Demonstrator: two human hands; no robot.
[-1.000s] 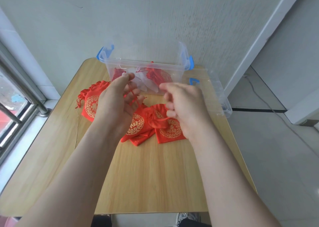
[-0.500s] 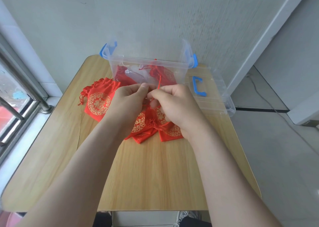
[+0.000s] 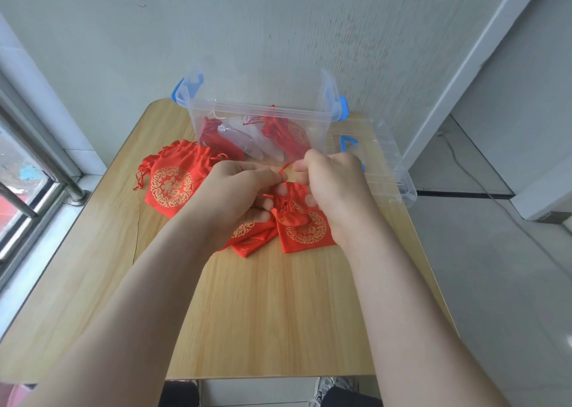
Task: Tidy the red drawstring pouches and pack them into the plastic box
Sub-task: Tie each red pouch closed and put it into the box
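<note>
Both hands work 1 pouch (image 3: 305,225) mid-table: left hand (image 3: 240,190) and right hand (image 3: 332,184) each pinch its drawstring (image 3: 283,171), likely cinching it shut before boxing. Plastic box (image 3: 263,119) waits just behind.

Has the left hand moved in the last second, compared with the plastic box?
Yes. The left hand drew back from the front wall of the plastic box toward the person and closer to the right hand.

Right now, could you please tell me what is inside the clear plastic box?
Through the plastic box wall show red pouches and pale, see-through items. They overlap, so their number and anything beneath are hidden.
</note>
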